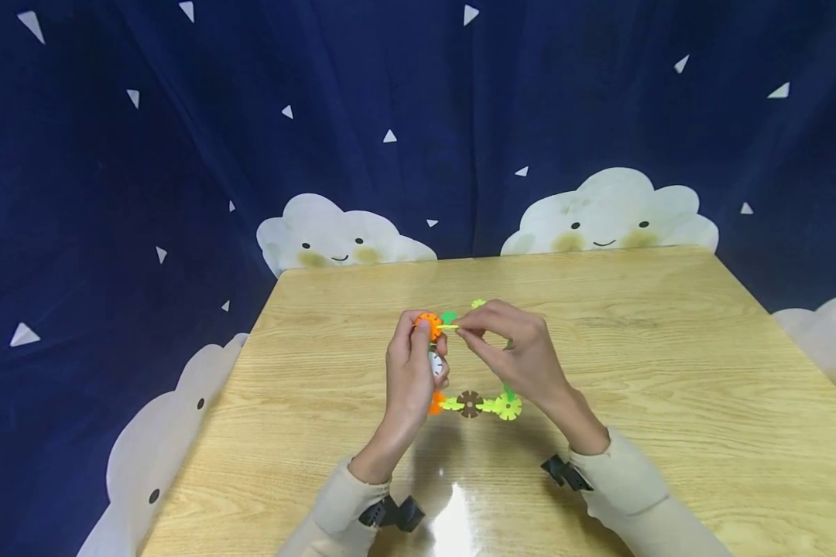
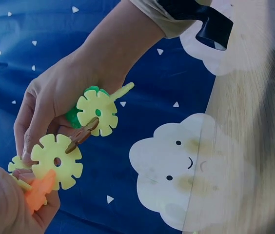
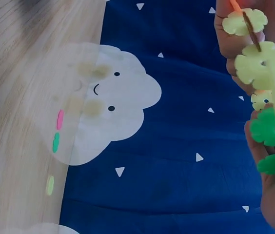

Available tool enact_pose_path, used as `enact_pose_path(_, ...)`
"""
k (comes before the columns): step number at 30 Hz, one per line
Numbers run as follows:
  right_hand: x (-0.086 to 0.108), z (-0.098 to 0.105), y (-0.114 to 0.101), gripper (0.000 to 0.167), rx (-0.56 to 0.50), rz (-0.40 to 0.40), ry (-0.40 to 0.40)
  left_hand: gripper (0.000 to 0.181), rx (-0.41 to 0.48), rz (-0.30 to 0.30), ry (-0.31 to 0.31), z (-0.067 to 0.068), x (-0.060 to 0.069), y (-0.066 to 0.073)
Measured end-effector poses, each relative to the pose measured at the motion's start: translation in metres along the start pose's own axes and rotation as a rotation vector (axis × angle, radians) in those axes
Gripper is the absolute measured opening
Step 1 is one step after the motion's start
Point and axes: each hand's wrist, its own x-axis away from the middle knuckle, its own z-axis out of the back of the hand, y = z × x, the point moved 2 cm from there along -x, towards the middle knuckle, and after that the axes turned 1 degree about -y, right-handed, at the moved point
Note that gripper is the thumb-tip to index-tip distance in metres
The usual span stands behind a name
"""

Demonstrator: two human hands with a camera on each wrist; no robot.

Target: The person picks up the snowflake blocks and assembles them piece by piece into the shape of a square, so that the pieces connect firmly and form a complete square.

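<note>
Notched plastic discs are joined edge to edge into a chain that spans both hands. My left hand (image 1: 411, 363) grips it, with the thumb on an orange disc (image 1: 428, 326) and a white disc (image 1: 436, 363) by the curled fingers. Thumb and forefinger of my right hand (image 1: 519, 348) pinch a yellow-green disc (image 1: 448, 326) seen edge-on beside the orange one. Lower in the chain are a brown disc (image 1: 470, 404) and a yellow-green disc (image 1: 508, 406). Green discs (image 3: 272, 126) show near my right hand in the right wrist view. My fingers hide parts of the chain.
A wooden table (image 1: 306, 480) lies under both hands. Behind it hangs a dark blue curtain (image 1: 362, 70) with white triangles and smiling clouds. On the tabletop in the right wrist view, a pink piece (image 3: 60, 119), a green piece (image 3: 56, 142) and a yellow piece (image 3: 50, 185) appear.
</note>
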Motion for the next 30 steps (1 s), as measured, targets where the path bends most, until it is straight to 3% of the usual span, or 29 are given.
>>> enact_pose_path(7, -0.003, -0.001, -0.004, 0.026, 0.036, 0.089, -0.011, 0.026, 0.005, -0.014, 0.027, 0.0, 0.002, 0.002)
enact_pose_path(13, -0.007, -0.001, -0.01, 0.011, 0.122, 0.166, -0.051, 0.027, -0.021, -0.038, 0.04, 0.0, 0.003, 0.004)
enact_pose_path(16, -0.008, 0.0, -0.009, 0.011, 0.115, 0.166, -0.052, 0.027, -0.032, -0.042, 0.019, 0.001, 0.003, 0.006)
enact_pose_path(21, -0.011, 0.001, -0.003, 0.028, 0.087, 0.143, -0.053, 0.024, -0.037, -0.038, -0.043, 0.008, 0.002, 0.009)
enact_pose_path(25, -0.012, -0.003, 0.0, 0.028, 0.047, 0.114, -0.074, 0.021, -0.03, -0.023, -0.053, 0.015, 0.002, 0.01)
enact_pose_path(30, -0.013, -0.011, 0.002, 0.027, -0.02, 0.082, -0.095, 0.025, -0.135, -0.026, -0.05, 0.021, 0.003, 0.011)
